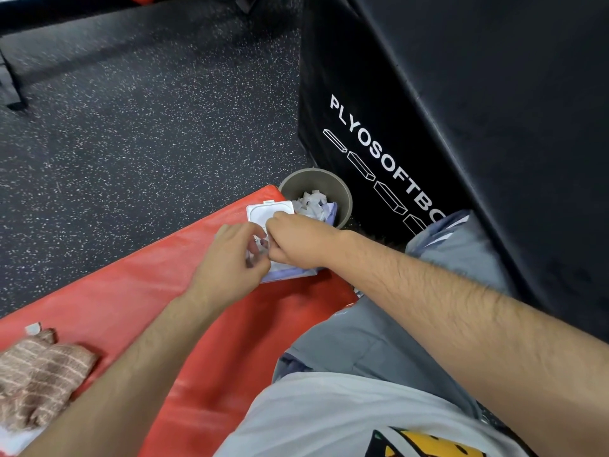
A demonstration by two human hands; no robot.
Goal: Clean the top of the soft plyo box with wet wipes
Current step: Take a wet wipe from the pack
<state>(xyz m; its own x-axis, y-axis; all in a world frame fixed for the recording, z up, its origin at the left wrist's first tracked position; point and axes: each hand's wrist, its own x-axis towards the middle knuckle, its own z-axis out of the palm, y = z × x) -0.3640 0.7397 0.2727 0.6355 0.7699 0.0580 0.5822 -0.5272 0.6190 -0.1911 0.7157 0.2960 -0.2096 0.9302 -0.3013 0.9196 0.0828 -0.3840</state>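
A pack of wet wipes with its white flip lid raised lies on the red mat. My left hand grips the pack's near side, fingers curled round it. My right hand has its fingers bunched at the pack's opening; the wipe there is mostly hidden. The black soft plyo box with white lettering stands tall at the right, its top surface reaching up the frame's right side.
A small grey bin holding crumpled used wipes stands on the floor between the mat's corner and the box. A brown striped cloth lies on the mat at lower left. Speckled black rubber floor spreads beyond. My grey-trousered legs are below.
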